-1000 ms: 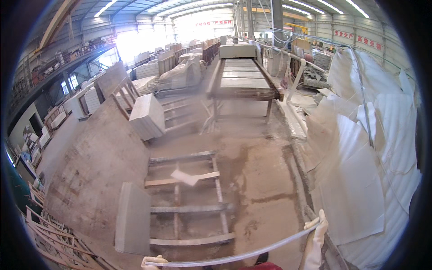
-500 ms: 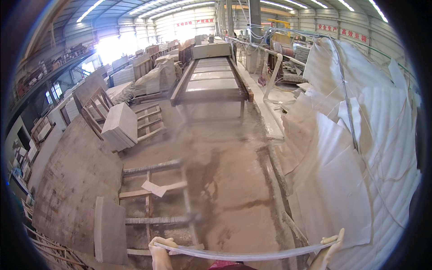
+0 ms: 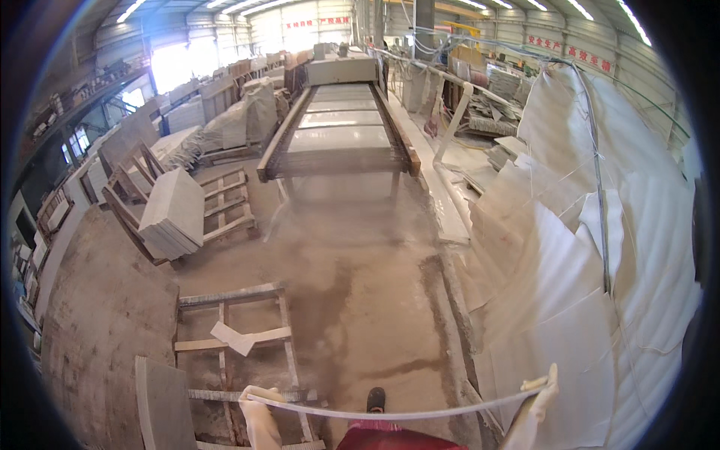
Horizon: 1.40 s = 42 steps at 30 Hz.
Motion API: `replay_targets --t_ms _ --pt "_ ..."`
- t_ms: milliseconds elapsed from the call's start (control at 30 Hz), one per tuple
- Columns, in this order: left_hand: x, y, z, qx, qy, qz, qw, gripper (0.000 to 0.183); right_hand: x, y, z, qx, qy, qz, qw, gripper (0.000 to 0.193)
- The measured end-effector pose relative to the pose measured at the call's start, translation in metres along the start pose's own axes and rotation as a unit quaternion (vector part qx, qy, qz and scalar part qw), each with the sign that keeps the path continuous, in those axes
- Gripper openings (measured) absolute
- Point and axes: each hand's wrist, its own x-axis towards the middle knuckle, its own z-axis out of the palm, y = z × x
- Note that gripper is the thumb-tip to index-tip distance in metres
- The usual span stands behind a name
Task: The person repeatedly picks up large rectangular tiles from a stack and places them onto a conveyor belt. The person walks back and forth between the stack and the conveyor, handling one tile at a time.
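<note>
A long, thin, pale slab (image 3: 405, 415) is held crosswise in front of me, its narrow edge facing up. It looks like stone; its bowed shape lies near the lower rim of the view. Closed round its left end is my gloved left hand (image 3: 260, 412). My gloved right hand (image 3: 541, 395) grips the right end, thumb stretched upward. The slab's face is mostly out of sight. Below the left hand stands a slatted frame (image 3: 232, 294) on the floor, bearing a small white scrap (image 3: 234, 338).
A roller conveyor (image 3: 337, 159) with wet pale slabs runs ahead. Slabs lean on a rack (image 3: 171, 214) at left, and a single slab (image 3: 165, 405) stands nearer. White sheeting (image 3: 555, 330) fills the right, beside a floor channel (image 3: 454, 315). My shoe (image 3: 376, 400) shows on the brown floor.
My view has shifted forward: the conveyor appears closer, and the frame and racks have slid left. One shoe has come into sight. Both hands still hold the slab.
</note>
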Motion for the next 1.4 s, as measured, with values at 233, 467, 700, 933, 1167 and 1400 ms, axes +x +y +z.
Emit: replay_targets --t_ms 233,467,700,933,1167,1400 --pt "0.054 0.039 0.075 -0.051 0.069 0.044 0.995 0.023 0.046 -0.03 0.128 0.096 -0.092 -0.008 0.991 0.057" --pt "0.111 0.055 0.13 -0.113 0.099 0.064 0.986 0.02 0.092 -0.027 0.258 0.11 -0.079 -0.048 0.99 0.06" --pt "0.213 0.06 0.216 -0.097 0.17 0.027 0.98 0.022 0.162 -0.009 0.404 0.071 -0.093 0.022 0.993 0.059" --pt "0.266 0.129 0.332 -0.026 0.103 0.069 0.992 0.02 0.23 -0.024 0.533 0.069 -0.135 0.06 0.987 0.057" --pt "0.344 0.167 0.393 -0.033 0.075 0.082 0.993 0.018 0.265 -0.028 0.646 0.095 -0.165 0.031 0.981 0.055" --pt "0.467 0.199 0.467 0.02 0.06 0.121 0.991 0.018 0.272 -0.007 0.752 0.049 -0.095 0.042 0.993 0.058"
